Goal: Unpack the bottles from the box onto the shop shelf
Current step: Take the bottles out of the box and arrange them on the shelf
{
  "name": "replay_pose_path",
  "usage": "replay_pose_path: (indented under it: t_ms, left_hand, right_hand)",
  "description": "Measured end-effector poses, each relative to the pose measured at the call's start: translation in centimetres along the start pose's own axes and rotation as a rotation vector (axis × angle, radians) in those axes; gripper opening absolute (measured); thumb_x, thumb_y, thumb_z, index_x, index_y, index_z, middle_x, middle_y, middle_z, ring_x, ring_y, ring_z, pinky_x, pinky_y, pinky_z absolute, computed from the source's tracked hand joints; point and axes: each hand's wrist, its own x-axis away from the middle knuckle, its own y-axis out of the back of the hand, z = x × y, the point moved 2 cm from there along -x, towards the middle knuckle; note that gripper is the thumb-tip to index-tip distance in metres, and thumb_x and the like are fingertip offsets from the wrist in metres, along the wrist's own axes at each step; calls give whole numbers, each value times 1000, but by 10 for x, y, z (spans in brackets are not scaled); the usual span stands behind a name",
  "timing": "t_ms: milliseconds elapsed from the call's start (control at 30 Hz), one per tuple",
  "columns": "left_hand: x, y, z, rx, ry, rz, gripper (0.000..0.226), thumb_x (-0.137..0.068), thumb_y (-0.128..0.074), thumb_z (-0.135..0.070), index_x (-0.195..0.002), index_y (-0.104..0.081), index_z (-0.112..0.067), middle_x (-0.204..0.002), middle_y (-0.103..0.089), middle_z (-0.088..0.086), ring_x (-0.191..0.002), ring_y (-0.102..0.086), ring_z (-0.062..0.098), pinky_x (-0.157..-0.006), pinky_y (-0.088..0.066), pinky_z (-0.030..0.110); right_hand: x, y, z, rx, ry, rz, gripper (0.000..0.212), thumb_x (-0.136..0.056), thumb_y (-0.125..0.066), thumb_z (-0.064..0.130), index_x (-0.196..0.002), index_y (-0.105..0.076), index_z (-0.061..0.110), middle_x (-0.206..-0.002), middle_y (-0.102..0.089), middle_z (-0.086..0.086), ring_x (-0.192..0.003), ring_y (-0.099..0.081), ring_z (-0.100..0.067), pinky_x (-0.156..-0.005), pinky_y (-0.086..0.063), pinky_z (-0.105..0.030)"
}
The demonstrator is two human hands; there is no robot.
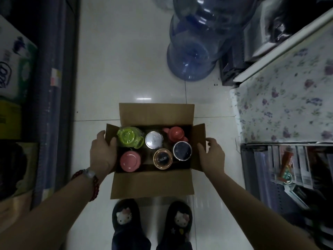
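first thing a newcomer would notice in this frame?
The open cardboard box in the middle of the white tiled floor, six bottles standing in it, the lime-green lid at its far left corner brightest. The left hand and right hand grip its side flaps. Beyond it, large blue water jugs stand stacked on the floor, and cat-face slippers show at the bottom edge.
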Motion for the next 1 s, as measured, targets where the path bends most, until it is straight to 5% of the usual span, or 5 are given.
replay_pose_path:
  t_ms: [233, 433, 700, 867, 1000]
  left_hand:
    - [30, 15, -25, -28, -224, 36, 30, -95, -47, -22, -121, -54, -7, -113, -61, 17, -106, -55, 31, -81, -36, 31]
    - [53, -9, 4, 140, -211, 104, 25, -95, -49, -27, -116, -57, -15, -113, -61, 8, -103, -56, 22, -84, -40, 28]
    - [81, -56, 20, 294, -321, 165, 23, -92, -56, -23, -115, -59, -22, -111, -60, -10, -100, -57, 5, -86, -43, 5]
    - [86, -105, 0, 417, -421, 180, 34, -92, -47, -35, -120, -59, -22, -123, -59, -6, -113, -54, 4, -100, -45, 31]
    - [84, -132, 3, 331, -518, 149, 46, -91, -33, -46, -133, -43, -31, -139, -36, -22, -133, -24, -16, -115, -26, 27]
  right_hand:
    - [43, 12, 26, -32, 188, 17, 33, -93, -56, 22, -125, -54, 13, -121, -57, -6, -112, -52, -22, -87, -36, -22]
    - [78, -31, 29, -261, 186, 58, 26, -92, -60, 18, -117, -56, 24, -110, -56, 5, -99, -52, -7, -77, -37, -2]
    - [64, -45, -9, -375, 128, -3, 38, -94, -56, 30, -132, -51, 24, -132, -54, 6, -120, -49, -8, -95, -45, -20]
    - [43, -52, -17, -444, 144, 47, 34, -100, -41, 31, -133, -50, 34, -148, -41, 8, -131, -36, 0, -101, -31, -9]
    - [27, -79, -24, -482, 193, 108, 28, -97, -36, 44, -121, -49, 49, -146, -35, 22, -137, -34, -5, -114, -35, -36]
